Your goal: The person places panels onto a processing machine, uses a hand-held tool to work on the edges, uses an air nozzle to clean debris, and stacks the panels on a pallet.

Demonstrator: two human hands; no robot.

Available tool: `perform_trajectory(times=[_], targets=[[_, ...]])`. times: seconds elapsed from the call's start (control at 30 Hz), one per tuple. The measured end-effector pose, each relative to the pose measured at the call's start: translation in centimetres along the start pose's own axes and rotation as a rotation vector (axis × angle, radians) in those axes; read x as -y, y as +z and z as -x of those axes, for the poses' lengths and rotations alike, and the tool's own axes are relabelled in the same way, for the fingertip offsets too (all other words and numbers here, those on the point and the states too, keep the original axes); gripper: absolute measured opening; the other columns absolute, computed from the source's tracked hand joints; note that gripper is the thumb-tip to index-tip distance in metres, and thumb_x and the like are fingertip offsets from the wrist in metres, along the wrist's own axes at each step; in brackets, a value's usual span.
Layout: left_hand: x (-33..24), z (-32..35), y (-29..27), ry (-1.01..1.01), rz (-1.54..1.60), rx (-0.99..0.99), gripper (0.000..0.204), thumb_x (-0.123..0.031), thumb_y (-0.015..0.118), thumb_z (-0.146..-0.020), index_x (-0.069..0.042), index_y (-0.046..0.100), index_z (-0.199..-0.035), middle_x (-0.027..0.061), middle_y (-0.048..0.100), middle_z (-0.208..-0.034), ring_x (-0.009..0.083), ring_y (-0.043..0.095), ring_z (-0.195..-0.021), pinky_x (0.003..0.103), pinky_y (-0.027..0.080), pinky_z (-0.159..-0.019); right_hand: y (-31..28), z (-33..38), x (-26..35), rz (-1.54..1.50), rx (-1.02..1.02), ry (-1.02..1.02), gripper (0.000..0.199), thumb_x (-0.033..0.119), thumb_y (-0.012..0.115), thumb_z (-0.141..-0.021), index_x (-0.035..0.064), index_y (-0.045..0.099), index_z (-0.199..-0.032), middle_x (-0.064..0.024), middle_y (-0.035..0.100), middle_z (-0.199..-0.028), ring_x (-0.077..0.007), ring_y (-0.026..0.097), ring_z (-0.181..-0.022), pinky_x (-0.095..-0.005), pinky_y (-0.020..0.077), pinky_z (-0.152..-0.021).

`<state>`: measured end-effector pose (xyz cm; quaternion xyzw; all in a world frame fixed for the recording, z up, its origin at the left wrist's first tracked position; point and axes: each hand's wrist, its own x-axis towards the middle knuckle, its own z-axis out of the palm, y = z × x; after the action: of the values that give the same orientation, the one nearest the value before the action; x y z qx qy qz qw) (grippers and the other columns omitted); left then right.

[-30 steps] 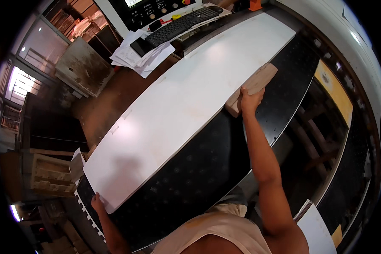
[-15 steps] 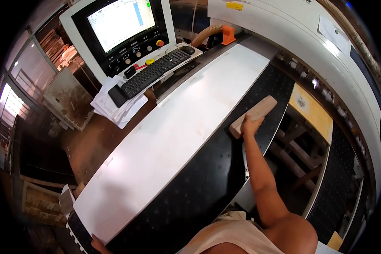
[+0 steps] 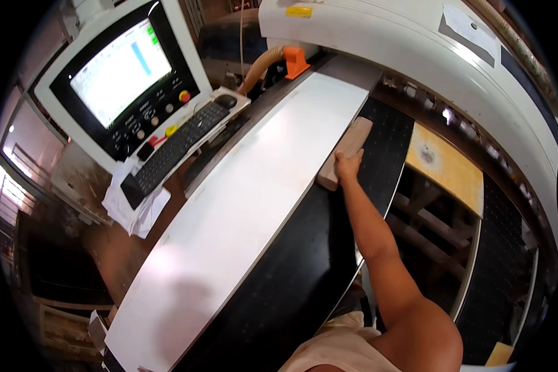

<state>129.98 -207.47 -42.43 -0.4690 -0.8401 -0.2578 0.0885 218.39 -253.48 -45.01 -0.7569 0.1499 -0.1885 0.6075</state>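
My right hand (image 3: 349, 166) is closed around the near part of a wooden block (image 3: 353, 144), a long pale-brown piece with bevelled ends. The block lies along the right edge of a long white panel (image 3: 229, 223), over the black perforated table (image 3: 279, 273). It looks to be against the panel's edge, though whether they truly touch is hard to say. Of my left hand (image 3: 144, 369) just a sliver shows at the lower picture edge, by the panel's near end; its fingers are hidden.
A control console (image 3: 124, 74) with a lit screen stands at the left, above a black keyboard (image 3: 180, 149), a mouse (image 3: 225, 101) and loose papers (image 3: 136, 211). The white machine beam (image 3: 378, 31) spans the far side. Right of the black table is a yellowish board (image 3: 446, 164) beside an open gap.
My right hand has brought the wooden block left, up to the white panel's edge. My left hand has mostly dropped out of the picture. The view has shifted to the right.
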Motion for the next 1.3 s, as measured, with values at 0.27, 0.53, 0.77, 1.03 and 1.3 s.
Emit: perform_trajectory(times=[0.27, 0.53, 0.77, 1.03, 1.3], targets=[[-11.2, 43.4, 4.2, 0.940, -0.336, -0.147, 0.055, -0.023, 0.052, -0.105, -0.022, 0.032, -0.157, 0.0343, 0.050, -0.140, 0.0464, 0.060, -0.116, 0.056, 0.050, -0.095, -6.2, -31.5, -5.6, 0.019, -0.061, -0.074, 0.094, 0.018, 0.080, -0.078, -0.0098, 0.027, -0.152, -0.0329, 0.042, -0.150, -0.0441, 0.047, -0.136, -0.0431, 0.0378, -0.115], [-33.7, 56.0, -9.4, -0.230, 0.323, 0.663, 0.127, -0.084, 0.067, -0.072, 0.019, 0.032, -0.139, 0.0394, 0.045, -0.140, 0.0442, 0.055, -0.126, 0.048, 0.043, -0.111, -2.5, -48.9, -8.0, 0.191, 0.027, 0.046, 0.051, 0.038, 0.077, -0.080, -0.0127, 0.073, -0.085, -0.0313, 0.072, -0.099, -0.0471, 0.068, -0.101, -0.0460, 0.0496, -0.097], [-32.7, 55.4, -5.1, -0.193, 0.345, 0.347, 0.115, -0.072, 0.076, -0.075, 0.018, 0.036, -0.135, 0.0352, 0.050, -0.134, 0.0390, 0.062, -0.113, 0.046, 0.055, -0.098, 5.8, -55.4, -8.9, -0.074, 0.401, 0.111, 0.077, 0.049, 0.067, -0.093, -0.0057, 0.050, -0.144, -0.0192, 0.050, -0.151, -0.0319, 0.047, -0.138, -0.0344, 0.0342, -0.113], [-32.0, 55.4, -3.4, -0.179, 0.381, 0.490, 0.132, -0.078, 0.070, -0.075, 0.020, 0.019, -0.147, 0.0440, 0.022, -0.154, 0.0487, 0.027, -0.147, 0.050, 0.019, -0.123, -2.6, -50.6, -7.5, 0.059, 0.359, -0.072, 0.061, 0.029, 0.074, -0.088, -0.0139, 0.057, -0.128, -0.0240, 0.066, -0.121, -0.0311, 0.060, -0.116, -0.0364, 0.0450, -0.100], [-32.4, 56.1, -4.6, -0.111, 0.335, 0.398, 0.131, -0.078, 0.067, -0.078, 0.025, 0.021, -0.144, 0.0445, 0.025, -0.152, 0.0507, 0.020, -0.148, 0.052, 0.012, -0.125, -10.5, -45.0, -0.7, 0.980, 0.386, -0.163, 0.081, 0.043, 0.072, -0.083, -0.0017, 0.045, -0.145, -0.0341, 0.053, -0.139, -0.0481, 0.052, -0.128, -0.0465, 0.0449, -0.107]])
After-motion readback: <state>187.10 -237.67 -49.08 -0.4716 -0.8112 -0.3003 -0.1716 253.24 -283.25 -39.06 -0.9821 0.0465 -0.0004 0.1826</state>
